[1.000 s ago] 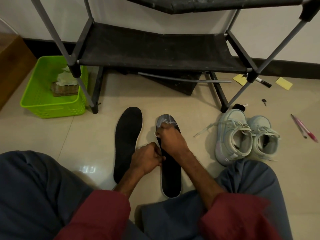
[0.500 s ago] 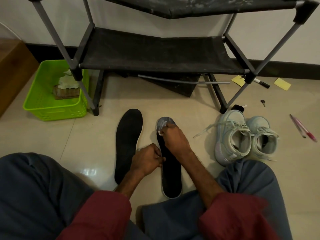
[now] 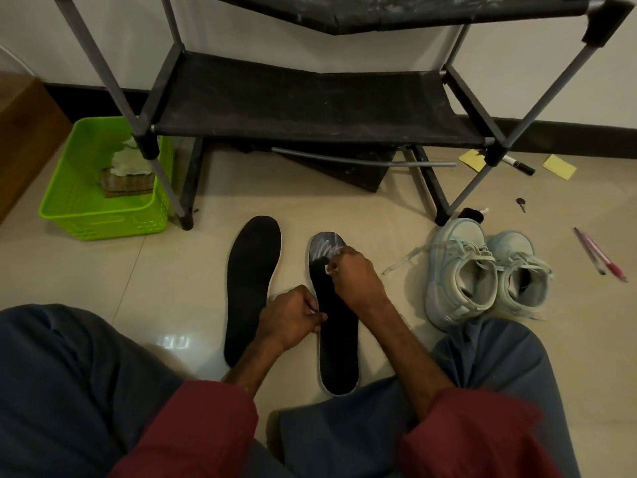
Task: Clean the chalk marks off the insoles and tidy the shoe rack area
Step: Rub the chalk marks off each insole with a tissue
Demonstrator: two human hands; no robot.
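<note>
Chalked insole [image 3: 339, 346] flat on floor [image 3: 172, 277] before rack [image 3: 310, 105]; plain insole [image 3: 251, 281] just left of it. Left hand [image 3: 289, 319] pinches chalked insole's left edge, mid-length. Right hand [image 3: 355, 277], curled, pinches white bit [image 3: 329, 269] at chalked toe.

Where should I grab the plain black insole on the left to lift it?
Probably pinch the plain insole at its toe end, coming from the left. It lies flat on the floor, so only its thin rim offers purchase, and the left hand, pinching the marked insole, crowds its right edge toward the heel. The right hand holds a white piece on that insole.
</note>
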